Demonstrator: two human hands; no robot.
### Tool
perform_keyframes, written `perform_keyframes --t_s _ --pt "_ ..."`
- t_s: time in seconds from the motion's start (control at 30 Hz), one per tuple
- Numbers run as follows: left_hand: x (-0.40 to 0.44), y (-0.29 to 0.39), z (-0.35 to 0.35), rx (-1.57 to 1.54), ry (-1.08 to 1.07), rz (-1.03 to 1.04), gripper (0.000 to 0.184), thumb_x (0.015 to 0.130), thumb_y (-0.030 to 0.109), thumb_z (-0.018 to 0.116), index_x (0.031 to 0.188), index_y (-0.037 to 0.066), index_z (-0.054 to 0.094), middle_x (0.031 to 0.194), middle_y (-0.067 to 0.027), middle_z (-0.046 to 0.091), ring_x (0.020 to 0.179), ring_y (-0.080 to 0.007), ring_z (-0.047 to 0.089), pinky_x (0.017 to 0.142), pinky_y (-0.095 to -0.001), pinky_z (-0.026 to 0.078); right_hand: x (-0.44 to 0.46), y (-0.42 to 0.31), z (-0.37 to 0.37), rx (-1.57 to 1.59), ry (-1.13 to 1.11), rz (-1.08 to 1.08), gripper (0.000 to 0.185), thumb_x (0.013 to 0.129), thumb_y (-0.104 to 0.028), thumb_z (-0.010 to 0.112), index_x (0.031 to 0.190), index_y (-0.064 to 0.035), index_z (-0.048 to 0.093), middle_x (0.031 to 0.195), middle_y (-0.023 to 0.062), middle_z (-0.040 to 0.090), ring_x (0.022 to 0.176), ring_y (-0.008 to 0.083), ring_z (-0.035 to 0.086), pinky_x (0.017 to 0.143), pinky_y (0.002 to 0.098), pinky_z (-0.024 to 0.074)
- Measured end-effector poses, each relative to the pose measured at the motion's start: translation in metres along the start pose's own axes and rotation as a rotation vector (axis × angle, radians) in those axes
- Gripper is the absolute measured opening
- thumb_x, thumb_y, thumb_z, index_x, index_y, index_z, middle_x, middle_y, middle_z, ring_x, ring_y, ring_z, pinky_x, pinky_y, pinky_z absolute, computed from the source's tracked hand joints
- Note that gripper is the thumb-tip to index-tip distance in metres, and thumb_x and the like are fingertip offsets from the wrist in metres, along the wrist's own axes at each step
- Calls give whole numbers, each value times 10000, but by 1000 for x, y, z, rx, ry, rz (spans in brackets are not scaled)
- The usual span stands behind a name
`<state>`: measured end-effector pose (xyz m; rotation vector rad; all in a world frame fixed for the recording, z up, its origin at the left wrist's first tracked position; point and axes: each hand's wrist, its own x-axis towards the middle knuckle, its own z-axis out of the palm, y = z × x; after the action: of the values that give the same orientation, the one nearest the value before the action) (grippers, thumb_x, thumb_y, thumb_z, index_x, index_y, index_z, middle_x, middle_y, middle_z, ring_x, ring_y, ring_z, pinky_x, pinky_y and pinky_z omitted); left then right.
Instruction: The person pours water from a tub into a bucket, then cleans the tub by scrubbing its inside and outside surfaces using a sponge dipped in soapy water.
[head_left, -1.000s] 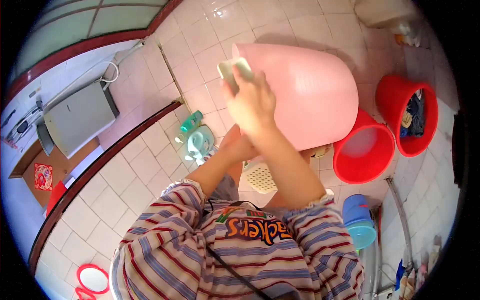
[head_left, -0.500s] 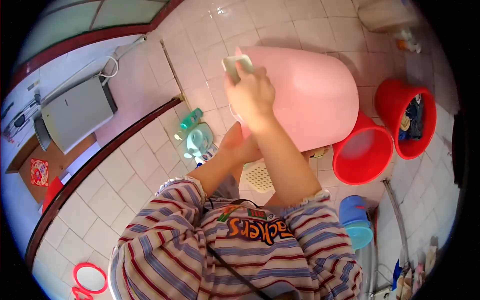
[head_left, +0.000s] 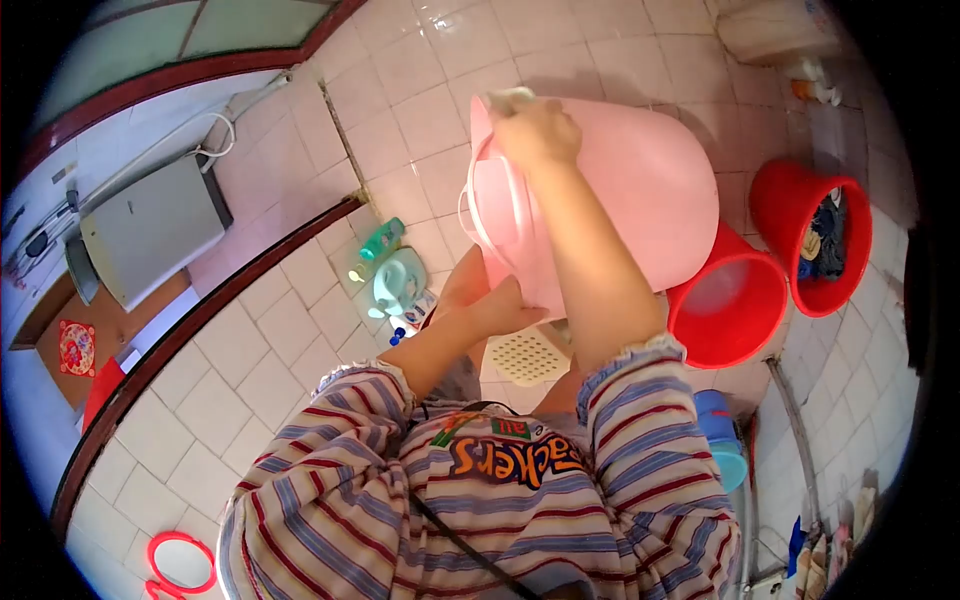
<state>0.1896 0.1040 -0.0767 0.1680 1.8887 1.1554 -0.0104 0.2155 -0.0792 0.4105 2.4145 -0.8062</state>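
A large pink plastic bucket (head_left: 640, 190) lies tilted on its side in front of me, its handle and opening towards the left. My left hand (head_left: 503, 308) grips the bucket near its lower rim, fingers partly hidden behind the wall. Up on the bucket's outer wall, close to the far rim, my right hand (head_left: 540, 133) is closed round a pale rectangular scrubber (head_left: 512, 95). Most of the scrubber is covered by the hand, so I cannot tell whether it is a brush or a sponge.
Two red buckets stand to the right, one plain (head_left: 728, 310) and one holding dark cloth (head_left: 825, 240). A blue bottle (head_left: 398, 283) and a green bottle (head_left: 382, 240) are on the tiles at left. Below the pink bucket is a cream perforated stool or mat (head_left: 528, 357).
My right hand has moved right and slightly up along the bucket with the scrubber, uncovering the handle. My left hand has shifted right and down a little, still on the bucket.
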Motion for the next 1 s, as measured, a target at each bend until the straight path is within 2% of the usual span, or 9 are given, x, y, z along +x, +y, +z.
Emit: perform_keyframes --t_s 0.1,0.2,0.27,0.6,0.63,0.67,0.73,0.87,1.0 --pt "-1 -1 5 -38 26 72 393 768 126 666 1119 -8 551 967 -145 641 917 -227 615 765 -307 490 -58 5 1 8 128 -209 425 822 -449 519 1140 -187 622 1034 168 569 927 335 587 786 420 475" --pt "3 5 3 -174 -134 -166 399 768 104 659 1140 18 543 1009 -147 620 970 -235 590 823 -328 473 -99 9 -5 109 179 -246 425 805 -417 560 1162 -192 614 1013 167 566 888 342 596 778 420 477" --pt "1 -1 17 -246 15 86 371 765 68 635 1124 15 554 1051 -147 599 1014 -245 568 869 -343 452 -101 14 -11 143 75 -244 456 805 -436 551 1192 -198 599 1023 192 568 908 343 592 794 428 471" --pt "-12 5 11 -13 -147 51 390 795 127 625 1155 6 537 1014 -136 615 967 -227 587 834 -349 470 39 10 7 4 -203 -127 413 817 -466 487 1108 -218 644 1078 124 620 931 299 597 824 416 462" --pt "-5 42 -10 -70 -187 -183 403 760 107 635 1134 -11 543 1031 -170 603 983 -260 577 850 -349 462 20 12 1 21 -209 -191 410 811 -456 505 1106 -208 646 1050 139 617 914 306 597 816 415 466" --pt "0 62 -23 -124 -225 -410 417 724 87 644 1113 -28 550 1048 -205 592 998 -294 567 867 -348 454 -8 18 -1 9 -38 -261 409 808 -449 530 1110 -200 647 1033 150 595 887 297 604 779 404 478" --pt "0 41 -14 -197 -196 -352 416 720 89 649 1106 -35 553 1031 -207 597 979 -291 575 854 -350 458 -72 35 -11 15 168 -350 395 797 -409 579 1111 -181 649 987 156 566 840 293 607 722 397 494" --pt "3 28 -8 -171 -222 -393 431 715 92 656 1111 -39 548 1007 -194 610 931 -279 591 828 -349 466 -125 52 -25 51 141 -313 419 773 -397 600 1120 -165 638 932 157 561 825 314 596 674 410 499" --pt "4 26 -9 -151 -159 -294 437 716 105 661 1113 -39 549 998 -193 617 910 -299 600 819 -349 469 -41 34 -10 31 152 -234 417 781 -406 584 1119 -168 640 991 143 554 850 306 592 697 418 494"
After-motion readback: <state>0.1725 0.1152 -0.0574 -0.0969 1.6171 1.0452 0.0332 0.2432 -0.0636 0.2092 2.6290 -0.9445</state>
